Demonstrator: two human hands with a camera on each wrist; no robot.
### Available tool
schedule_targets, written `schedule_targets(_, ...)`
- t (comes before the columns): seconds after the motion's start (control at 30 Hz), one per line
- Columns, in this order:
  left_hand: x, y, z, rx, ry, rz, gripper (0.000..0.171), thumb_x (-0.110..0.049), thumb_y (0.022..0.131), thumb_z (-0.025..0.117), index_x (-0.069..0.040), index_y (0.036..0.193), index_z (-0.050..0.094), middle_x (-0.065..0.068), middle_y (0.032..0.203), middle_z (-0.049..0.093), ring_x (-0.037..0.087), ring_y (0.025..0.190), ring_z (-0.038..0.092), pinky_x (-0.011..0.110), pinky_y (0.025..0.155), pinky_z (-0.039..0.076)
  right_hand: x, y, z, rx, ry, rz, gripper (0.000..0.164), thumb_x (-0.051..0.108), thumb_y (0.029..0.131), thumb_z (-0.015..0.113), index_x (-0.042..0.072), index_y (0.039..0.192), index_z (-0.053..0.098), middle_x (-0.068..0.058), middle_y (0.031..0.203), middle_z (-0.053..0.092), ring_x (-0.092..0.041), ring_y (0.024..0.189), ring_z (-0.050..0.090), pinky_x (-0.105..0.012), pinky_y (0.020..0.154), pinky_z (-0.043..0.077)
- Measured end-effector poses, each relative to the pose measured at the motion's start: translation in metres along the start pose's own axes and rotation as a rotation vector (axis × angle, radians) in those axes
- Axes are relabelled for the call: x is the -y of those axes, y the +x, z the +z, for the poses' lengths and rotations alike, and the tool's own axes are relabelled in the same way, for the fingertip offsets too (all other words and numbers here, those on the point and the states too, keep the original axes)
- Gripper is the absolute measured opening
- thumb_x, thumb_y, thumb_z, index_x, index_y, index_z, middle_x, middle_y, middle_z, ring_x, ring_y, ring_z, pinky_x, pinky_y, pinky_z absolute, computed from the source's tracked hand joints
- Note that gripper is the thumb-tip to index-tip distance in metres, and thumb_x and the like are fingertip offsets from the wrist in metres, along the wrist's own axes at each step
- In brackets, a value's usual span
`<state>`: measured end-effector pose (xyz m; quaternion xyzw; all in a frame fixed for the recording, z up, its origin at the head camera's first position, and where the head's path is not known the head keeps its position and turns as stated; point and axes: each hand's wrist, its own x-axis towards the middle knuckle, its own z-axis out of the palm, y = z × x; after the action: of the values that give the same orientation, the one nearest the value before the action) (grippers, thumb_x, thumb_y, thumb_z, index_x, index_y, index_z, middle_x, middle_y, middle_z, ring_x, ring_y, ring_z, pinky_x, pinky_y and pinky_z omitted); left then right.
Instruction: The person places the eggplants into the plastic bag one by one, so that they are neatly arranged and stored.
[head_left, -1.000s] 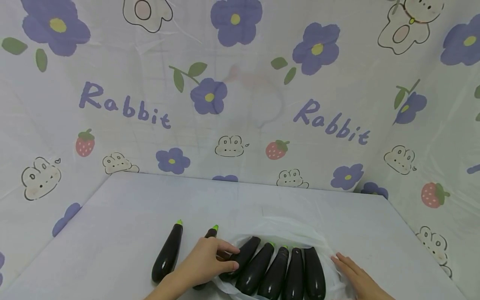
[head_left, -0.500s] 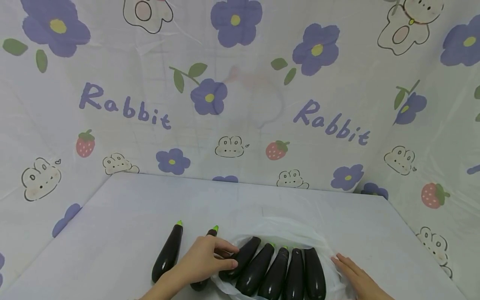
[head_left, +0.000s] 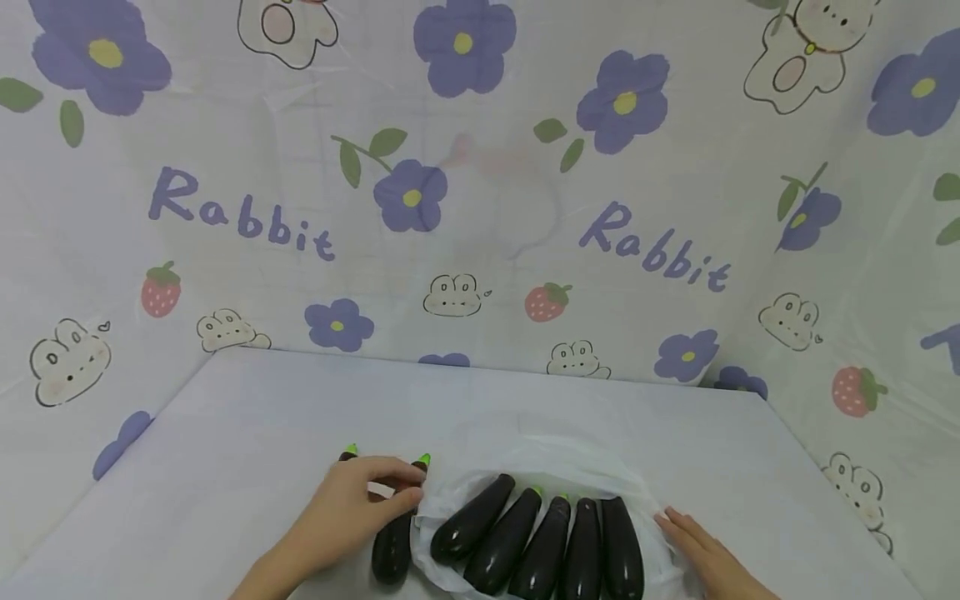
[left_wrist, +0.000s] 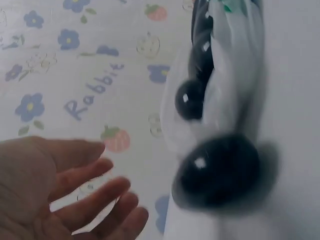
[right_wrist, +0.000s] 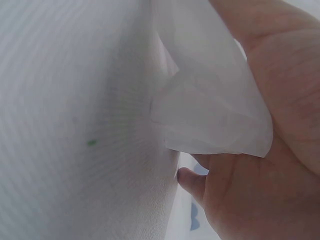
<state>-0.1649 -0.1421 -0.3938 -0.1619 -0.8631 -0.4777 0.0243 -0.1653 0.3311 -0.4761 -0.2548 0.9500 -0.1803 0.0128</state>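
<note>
Several dark eggplants (head_left: 498, 546) lie side by side in a white plastic bag (head_left: 648, 533) in the head view. To the bag's left lies a loose eggplant (head_left: 392, 552), crossed by the fingers of my left hand (head_left: 348, 508). Behind that hand, only the green-tipped end of another eggplant (head_left: 348, 452) shows. The left wrist view shows relaxed, spread fingers (left_wrist: 95, 200) with nothing between them, apart from the near eggplant (left_wrist: 220, 172). My right hand (head_left: 708, 554) rests at the bag's right side, fingers extended; in the right wrist view the plastic (right_wrist: 215, 110) lies against its palm.
A white table (head_left: 247, 433) carries everything. Behind and beside it hangs a pale curtain (head_left: 487, 242) printed with flowers, rabbits and strawberries. The bag's back edge spreads out over the table behind the bagged eggplants.
My left hand has left the leftmost bagged eggplant and moved left over the loose ones. My right hand keeps its place by the bag. The head view has shifted slightly.
</note>
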Motion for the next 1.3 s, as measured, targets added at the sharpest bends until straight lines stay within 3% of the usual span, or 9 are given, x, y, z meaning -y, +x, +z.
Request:
schedule_targets(0.13, 0.011, -0.020, -0.020, -0.173, 0.115, -0.114, 0.017, -0.016, 0.088, 0.076, -0.018, 0.105, 0.075, -0.004, 0.103, 0.069, 0.012, 0.091, 0.064, 0.026, 0.072, 0.054, 0.002, 0.001, 0.000, 0.010, 0.004, 0.019, 0.107, 0.053, 0.064, 0.086, -0.010, 0.138, 0.039, -0.035, 0.141, 0.037, -0.059, 0.124, 0.037, -0.072, 0.088, 0.037)
schedule_targets(0.23, 0.028, -0.032, -0.037, -0.206, 0.118, -0.198, 0.023, -0.021, 0.091, 0.074, -0.014, 0.113, 0.073, 0.002, 0.112, 0.068, 0.018, 0.099, 0.064, 0.033, 0.079, 0.054, 0.001, 0.000, 0.000, 0.004, -0.002, 0.011, 0.106, 0.052, 0.065, 0.085, -0.009, 0.138, 0.039, -0.034, 0.141, 0.037, -0.058, 0.124, 0.038, -0.072, 0.088, 0.038)
schedule_targets(0.37, 0.054, -0.042, -0.056, -0.179, -0.006, -0.299, 0.042, -0.039, 0.092, 0.070, -0.012, 0.125, 0.068, 0.004, 0.122, 0.066, 0.021, 0.111, 0.061, 0.038, 0.088, 0.051, -0.001, 0.000, 0.001, -0.002, -0.017, -0.019, 0.104, 0.052, 0.068, 0.084, -0.010, 0.137, 0.038, -0.035, 0.140, 0.037, -0.058, 0.123, 0.039, -0.070, 0.087, 0.039)
schedule_targets(0.47, 0.069, -0.045, -0.065, -0.156, -0.147, -0.336, 0.052, -0.040, 0.092, 0.070, -0.008, 0.132, 0.061, 0.009, 0.128, 0.062, 0.022, 0.113, 0.060, 0.034, 0.086, 0.052, 0.000, -0.001, 0.001, 0.010, -0.019, -0.007, 0.105, 0.052, 0.068, 0.084, -0.011, 0.138, 0.038, -0.035, 0.140, 0.037, -0.058, 0.122, 0.039, -0.070, 0.088, 0.039)
schedule_targets(0.6, 0.080, -0.047, -0.069, -0.119, -0.267, -0.335, 0.055, -0.029, 0.093, 0.070, -0.002, 0.138, 0.053, 0.019, 0.132, 0.058, 0.026, 0.112, 0.061, 0.033, 0.080, 0.055, 0.003, -0.001, 0.000, 0.032, -0.014, 0.047, 0.109, 0.054, 0.064, 0.086, -0.010, 0.139, 0.039, -0.035, 0.142, 0.037, -0.059, 0.124, 0.037, -0.070, 0.090, 0.037)
schedule_targets(0.77, 0.086, -0.048, -0.067, -0.071, -0.318, -0.319, 0.055, -0.024, 0.094, 0.069, 0.000, 0.140, 0.051, 0.024, 0.134, 0.054, 0.030, 0.112, 0.061, 0.035, 0.079, 0.055, 0.005, 0.000, -0.002, 0.008, -0.020, 0.022, 0.109, 0.054, 0.064, 0.086, -0.010, 0.138, 0.040, -0.035, 0.141, 0.038, -0.058, 0.123, 0.038, -0.070, 0.090, 0.038)
schedule_targets(1.1, 0.090, -0.048, -0.061, 0.014, -0.255, -0.318, 0.061, -0.030, 0.093, 0.071, -0.002, 0.142, 0.049, 0.024, 0.133, 0.055, 0.034, 0.116, 0.059, 0.039, 0.084, 0.053, 0.000, 0.001, 0.001, -0.061, -0.078, -0.063, 0.104, 0.056, 0.067, 0.083, -0.009, 0.136, 0.042, -0.033, 0.137, 0.043, -0.055, 0.118, 0.046, -0.066, 0.086, 0.043)
schedule_targets(1.3, 0.092, -0.046, -0.057, 0.029, -0.217, -0.336, 0.066, -0.033, 0.090, 0.074, -0.005, 0.144, 0.049, 0.020, 0.132, 0.057, 0.029, 0.113, 0.060, 0.039, 0.088, 0.051, 0.004, 0.002, -0.001, 0.015, -0.004, 0.037, 0.108, 0.053, 0.063, 0.087, -0.010, 0.137, 0.041, -0.035, 0.140, 0.039, -0.060, 0.122, 0.039, -0.070, 0.090, 0.037)
